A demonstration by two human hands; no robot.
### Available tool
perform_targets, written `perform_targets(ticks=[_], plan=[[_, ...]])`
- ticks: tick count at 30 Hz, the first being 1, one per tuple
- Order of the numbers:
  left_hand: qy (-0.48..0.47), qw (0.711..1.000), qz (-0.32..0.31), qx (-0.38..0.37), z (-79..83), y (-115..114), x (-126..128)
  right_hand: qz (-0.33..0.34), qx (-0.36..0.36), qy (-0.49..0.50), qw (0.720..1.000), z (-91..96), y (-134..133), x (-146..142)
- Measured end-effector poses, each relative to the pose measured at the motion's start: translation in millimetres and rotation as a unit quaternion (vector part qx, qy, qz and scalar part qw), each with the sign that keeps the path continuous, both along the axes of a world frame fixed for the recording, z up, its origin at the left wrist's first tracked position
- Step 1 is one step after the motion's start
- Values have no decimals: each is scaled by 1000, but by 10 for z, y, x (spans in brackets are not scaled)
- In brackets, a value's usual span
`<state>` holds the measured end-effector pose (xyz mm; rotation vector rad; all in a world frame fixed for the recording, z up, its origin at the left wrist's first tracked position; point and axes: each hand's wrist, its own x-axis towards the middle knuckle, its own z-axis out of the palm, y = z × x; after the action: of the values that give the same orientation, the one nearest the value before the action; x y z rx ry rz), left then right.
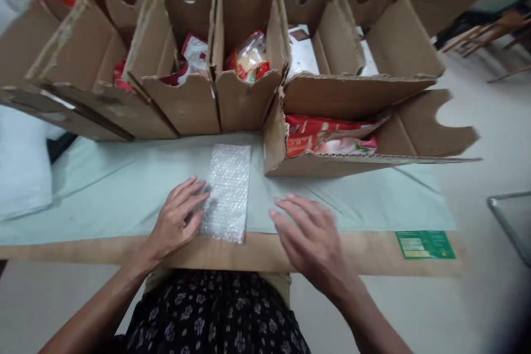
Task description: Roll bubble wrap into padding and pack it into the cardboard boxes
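A flat piece of bubble wrap (pixel 228 191) lies lengthwise on the table, its near end reaching the front edge. Just left of it is my left hand (pixel 178 215), fingers spread and holding nothing, the fingertips close to the wrap's left side; I cannot tell whether they touch it. On the other side, my right hand (pixel 309 232) hovers apart from the wrap. Its fingers are stretched out, slightly blurred, with nothing in them.
Cardboard bins (pixel 176 102) holding packets stand in a row at the back. A sideways cardboard bin (pixel 332 167) with red packets (pixel 307 130) sits in front of them at right. A green card (pixel 426 245) lies at the right front edge. White cloth (pixel 25 166) is at left.
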<state>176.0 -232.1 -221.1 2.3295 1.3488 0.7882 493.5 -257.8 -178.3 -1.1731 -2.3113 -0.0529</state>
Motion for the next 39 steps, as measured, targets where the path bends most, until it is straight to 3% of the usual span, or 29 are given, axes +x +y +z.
perform_targets(ticks=[2,4,7,10,14,16,18,21,23,27,30,33,36,39], plan=[[-11,1000,-7,-21,42,-151,-56,64,-80,-59,993,-190,-64,-221],[-18,999,-26,-35,56,-284,-63,114,-115,-83,983,-340,-67,-417],[-13,996,-63,-58,51,-422,-30,149,-134,-34,979,-478,-23,-634],[-22,997,-53,-58,27,-475,10,92,-184,126,970,-526,-11,-763],[-70,994,49,-67,-46,-412,70,-25,-307,307,900,-516,-91,-823],[-74,989,93,-93,-84,-341,101,-87,-274,327,900,-500,-162,-812],[-57,985,111,-116,-112,-266,125,-131,-173,303,928,-476,-236,-789],[-21,986,110,-127,-136,-180,151,-89,-68,209,971,-434,-303,-783],[-3,986,108,-125,-146,-154,160,-34,-82,135,987,-431,-291,-809],[3,990,101,-102,-136,-211,147,22,-123,32,992,-512,-170,-878],[-10,996,87,-16,-77,-333,103,29,-127,42,991,-554,-95,-904],[-13,999,35,32,-22,-413,55,40,-178,81,980,-529,-49,-917],[-13,1000,9,1,-38,-342,48,7,-230,112,967,-482,1,-917],[7,998,50,-36,-112,-155,83,-66,-176,129,974,-447,26,-891]])
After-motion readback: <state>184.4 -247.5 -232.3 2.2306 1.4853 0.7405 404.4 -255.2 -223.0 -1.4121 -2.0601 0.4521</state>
